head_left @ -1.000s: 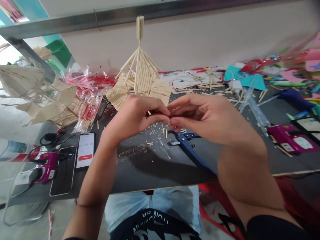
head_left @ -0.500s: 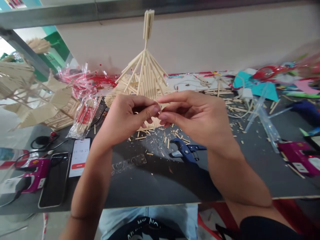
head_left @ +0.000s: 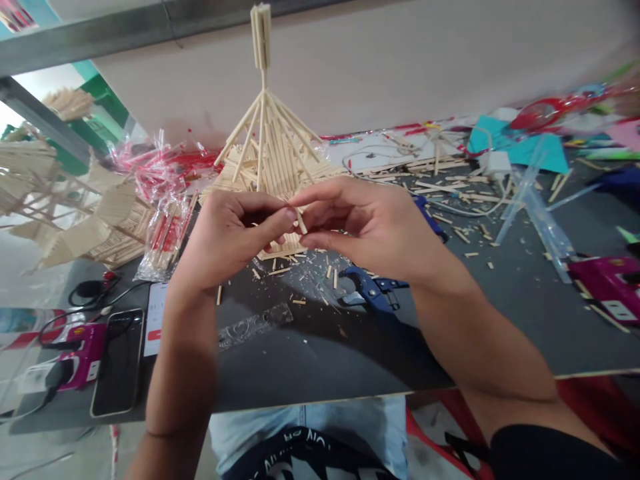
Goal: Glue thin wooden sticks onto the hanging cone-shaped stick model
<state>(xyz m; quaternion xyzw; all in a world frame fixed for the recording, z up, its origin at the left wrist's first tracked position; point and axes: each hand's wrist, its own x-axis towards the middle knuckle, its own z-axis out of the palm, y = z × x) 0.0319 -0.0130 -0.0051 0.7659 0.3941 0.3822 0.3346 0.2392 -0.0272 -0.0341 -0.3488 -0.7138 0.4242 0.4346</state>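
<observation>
A dark worktable (head_left: 320, 360) set against a pale wall was strewn with stick offcuts, cellophane and paper scraps. At its middle stood a tall model of thin wooden sticks (head_left: 263, 143), its ribs fanning down from a bundled spire to stepped panels at the base. Directly in front of it, raised above the tabletop, a person's left hand (head_left: 227, 233) and right hand (head_left: 370, 223) met fingertip to fingertip around one short wooden stick (head_left: 301, 221). Both hands were closed on it in a pinch: the left thumb and forefinger pressed in from one side, the right thumb and forefinger from the other, the stick slanting between them. Holding it so close to the model, at chest height under the camera, seemingly kept the small piece steady and in clear sight. Blue-handled cutters (head_left: 373, 292) lay on the table just below the right hand, within easy reach and ringed by cut ends. A clear ruler (head_left: 255, 325) lay beneath the left forearm. At the left edge lay two phones (head_left: 117, 363) side by side, next to a pink device (head_left: 80, 357) with trailing cables. Packets of sticks in red-printed wrap (head_left: 163, 237) sat left of the model, with more stick-built panels (head_left: 75, 227) beyond them.
</observation>
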